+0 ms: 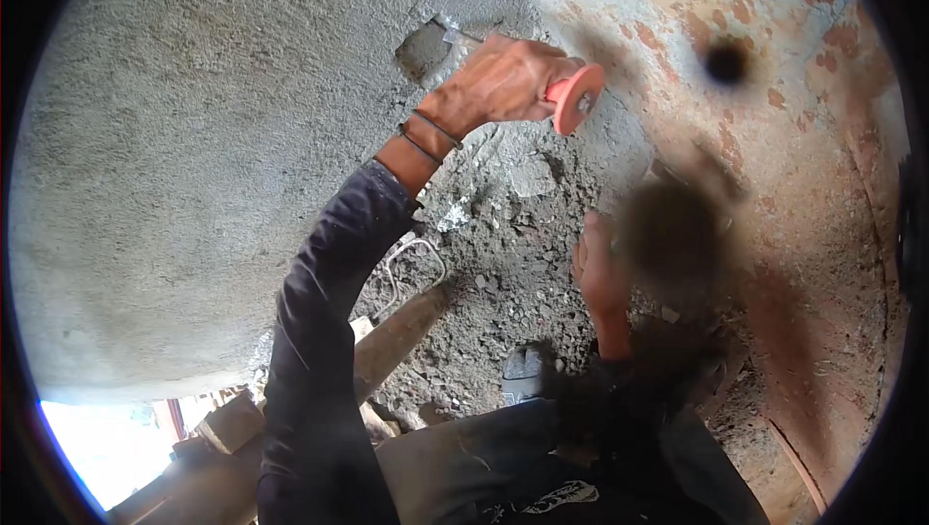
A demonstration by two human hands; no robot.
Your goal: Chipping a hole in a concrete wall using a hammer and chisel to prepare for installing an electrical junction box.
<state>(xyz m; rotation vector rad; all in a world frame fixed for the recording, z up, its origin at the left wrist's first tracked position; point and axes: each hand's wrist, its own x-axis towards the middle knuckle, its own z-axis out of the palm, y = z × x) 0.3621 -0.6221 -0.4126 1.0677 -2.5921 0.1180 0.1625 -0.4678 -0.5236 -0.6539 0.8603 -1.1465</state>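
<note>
My left hand [513, 80] is wrapped round a chisel with a round orange-red hand guard [579, 99]. Its steel shank [463, 38] sticks out past my fingers, and the tip reaches the upper edge of a shallow recess [423, 51] in the rough grey plaster wall [213, 119]. Lower and to the right, my right hand [600, 273] is curled closed with the thumb uppermost. A dark blurred blot covers the area beside it, so what it grips is hidden. A blurred brownish shape [711, 172] shows above that blot.
Broken rubble [523, 278] covers the ground below the wall. A bent metal rod [440, 256] and a wooden log [402, 336] lie by my left forearm. A grey shoe [523, 365] stands in the rubble. At right is a peeling, reddish-patched wall [784, 167].
</note>
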